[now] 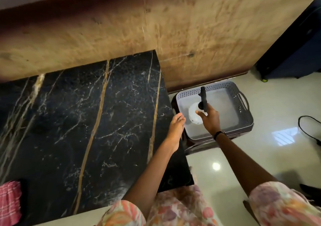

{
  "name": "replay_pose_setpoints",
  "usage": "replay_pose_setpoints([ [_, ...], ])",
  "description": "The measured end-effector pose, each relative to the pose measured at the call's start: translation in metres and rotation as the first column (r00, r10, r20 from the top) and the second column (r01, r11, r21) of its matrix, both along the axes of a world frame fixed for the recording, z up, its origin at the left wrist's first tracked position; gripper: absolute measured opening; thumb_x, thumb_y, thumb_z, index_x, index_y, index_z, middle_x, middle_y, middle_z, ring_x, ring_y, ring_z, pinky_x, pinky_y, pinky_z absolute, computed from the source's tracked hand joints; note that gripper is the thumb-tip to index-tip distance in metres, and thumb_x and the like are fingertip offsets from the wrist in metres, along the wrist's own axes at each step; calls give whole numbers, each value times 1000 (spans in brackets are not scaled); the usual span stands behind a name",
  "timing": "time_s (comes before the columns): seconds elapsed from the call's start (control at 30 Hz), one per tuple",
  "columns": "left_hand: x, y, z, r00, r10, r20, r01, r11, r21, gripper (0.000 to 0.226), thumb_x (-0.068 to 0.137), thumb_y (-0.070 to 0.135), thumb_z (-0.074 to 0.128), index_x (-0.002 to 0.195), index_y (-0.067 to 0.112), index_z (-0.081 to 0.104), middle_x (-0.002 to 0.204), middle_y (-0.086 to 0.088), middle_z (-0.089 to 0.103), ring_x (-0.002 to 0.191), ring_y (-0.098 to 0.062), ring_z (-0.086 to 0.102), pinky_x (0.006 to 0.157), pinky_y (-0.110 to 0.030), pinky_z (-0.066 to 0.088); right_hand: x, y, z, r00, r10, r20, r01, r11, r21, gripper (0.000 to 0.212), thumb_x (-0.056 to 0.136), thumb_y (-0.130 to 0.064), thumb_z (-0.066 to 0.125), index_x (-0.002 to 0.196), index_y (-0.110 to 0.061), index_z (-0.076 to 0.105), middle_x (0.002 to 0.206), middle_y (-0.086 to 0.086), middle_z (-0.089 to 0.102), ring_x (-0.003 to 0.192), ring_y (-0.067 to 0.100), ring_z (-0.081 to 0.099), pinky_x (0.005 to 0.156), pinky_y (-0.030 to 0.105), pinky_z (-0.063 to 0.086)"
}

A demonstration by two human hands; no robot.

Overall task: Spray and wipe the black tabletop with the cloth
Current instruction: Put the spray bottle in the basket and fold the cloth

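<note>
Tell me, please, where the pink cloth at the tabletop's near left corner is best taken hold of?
Grip the pink cloth at its right edge, coming from above with the free left hand. It lies bunched on the black tabletop, partly cut off by the frame's left border, so probably only that side offers folds to pinch.

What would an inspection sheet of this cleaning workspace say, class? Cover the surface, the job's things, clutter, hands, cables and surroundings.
Surface: black tabletop with gold and white veins; whether it is wet cannot be told.
Job's things: spray bottle, white with a black head, held over the grey basket; pink cloth on the tabletop's near left corner.
Clutter: nothing seen.
Hands: right hand grips the bottle; left hand rests flat at the tabletop's right edge.
Cables: black cable on the floor at far right.
Surroundings: wooden wall panel behind; glossy pale floor; dark suitcase at upper right.
</note>
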State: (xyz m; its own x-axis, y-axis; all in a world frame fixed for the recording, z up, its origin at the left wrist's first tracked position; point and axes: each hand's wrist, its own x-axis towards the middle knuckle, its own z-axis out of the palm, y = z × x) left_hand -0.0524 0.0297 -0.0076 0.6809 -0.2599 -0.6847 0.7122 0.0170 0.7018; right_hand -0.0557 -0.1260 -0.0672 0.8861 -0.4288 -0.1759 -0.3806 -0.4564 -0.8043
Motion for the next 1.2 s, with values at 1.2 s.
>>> replay_pose_setpoints([
  [1.2,-79,201,50,889,412,201,-430,901,54,16,96,13,49,105,14,62,109,-4,67,101,-18,64,87,-28,51,-57,215,120,852,420,313,-428,903,-44,36,94,-5,51,128,-18,47,122,-11,48,91,6,60,80,26,50],
])
